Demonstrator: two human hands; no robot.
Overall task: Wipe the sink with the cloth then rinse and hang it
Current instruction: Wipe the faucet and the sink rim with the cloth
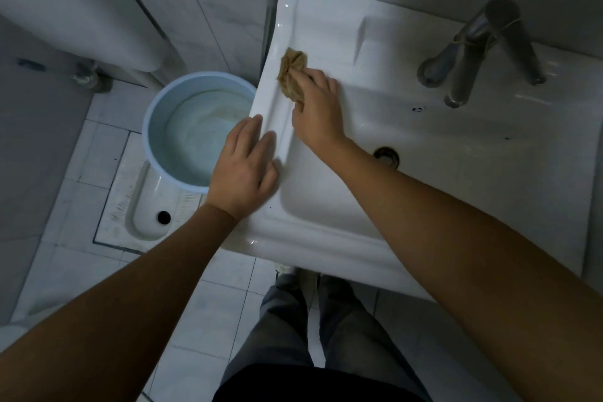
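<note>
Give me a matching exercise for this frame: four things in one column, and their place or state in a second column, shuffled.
Things:
1. cloth
2. left hand
3. bucket
4. tap

Place or state:
A. light blue, on the floor to the left of the sink
B. grey metal, at the sink's back edge
C. flat on the sink's left rim, fingers straight, holding nothing
D. tan, bunched under the right hand on the sink's left ledge

Pairs: 1-D, 2-C, 3-A, 4-B
</note>
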